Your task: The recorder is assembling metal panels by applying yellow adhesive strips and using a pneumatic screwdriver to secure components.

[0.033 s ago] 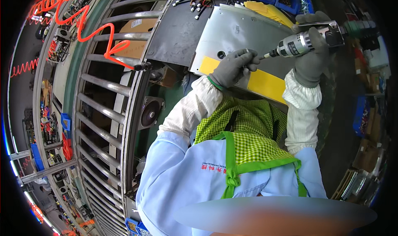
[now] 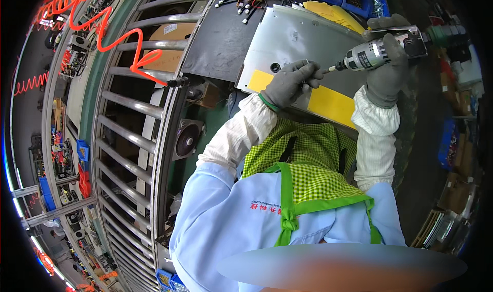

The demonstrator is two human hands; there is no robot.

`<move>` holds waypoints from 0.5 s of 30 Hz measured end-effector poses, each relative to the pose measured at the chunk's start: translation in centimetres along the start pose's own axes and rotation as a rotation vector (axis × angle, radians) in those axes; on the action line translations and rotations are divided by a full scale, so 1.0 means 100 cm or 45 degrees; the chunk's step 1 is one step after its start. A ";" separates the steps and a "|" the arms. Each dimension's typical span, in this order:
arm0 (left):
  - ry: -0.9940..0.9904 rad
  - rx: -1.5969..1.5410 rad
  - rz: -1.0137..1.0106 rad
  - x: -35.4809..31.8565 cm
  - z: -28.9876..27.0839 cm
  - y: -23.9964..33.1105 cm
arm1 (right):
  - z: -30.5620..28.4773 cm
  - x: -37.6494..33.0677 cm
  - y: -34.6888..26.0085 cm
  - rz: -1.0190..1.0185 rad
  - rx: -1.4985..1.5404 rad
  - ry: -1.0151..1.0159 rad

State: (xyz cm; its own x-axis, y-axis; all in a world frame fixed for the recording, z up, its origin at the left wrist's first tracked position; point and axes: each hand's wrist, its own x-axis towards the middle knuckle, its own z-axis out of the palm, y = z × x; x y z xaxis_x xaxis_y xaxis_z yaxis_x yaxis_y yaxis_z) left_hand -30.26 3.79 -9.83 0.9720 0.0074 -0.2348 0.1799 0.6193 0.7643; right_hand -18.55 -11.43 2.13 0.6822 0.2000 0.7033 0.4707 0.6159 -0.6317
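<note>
My right hand, in a grey glove, is wrapped round a silver power screwdriver whose bit points left. My left hand, gloved too, is closed in a pinch at the tip of that bit. Something small may be between its fingers, but I cannot make it out. Both hands are over a grey sheet-metal panel. Yellow pieces lie along the panel's near side, one between my wrists and another left of my left hand.
Beyond the panel are blue bins of small parts and more yellow sheets. Wires with connectors lie on the dark bench top. To the left runs a roller conveyor, with an orange coiled air hose hanging over it.
</note>
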 end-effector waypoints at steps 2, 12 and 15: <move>0.022 -0.002 0.033 0.002 -0.002 -0.002 | -0.001 -0.001 0.000 0.024 -0.009 0.023; 0.014 -0.330 0.001 0.000 0.004 -0.004 | 0.001 0.001 0.003 -0.071 0.032 0.070; 0.002 -0.295 -0.008 0.001 0.005 -0.004 | 0.001 0.000 0.004 -0.123 -0.054 0.084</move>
State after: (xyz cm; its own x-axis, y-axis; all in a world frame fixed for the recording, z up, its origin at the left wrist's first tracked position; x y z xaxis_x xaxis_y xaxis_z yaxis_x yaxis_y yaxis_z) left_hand -30.20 3.11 -9.85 0.9708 0.0040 -0.2398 0.1461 0.7830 0.6046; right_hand -18.42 -11.12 1.86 0.6671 0.0899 0.7396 0.5582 0.5971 -0.5761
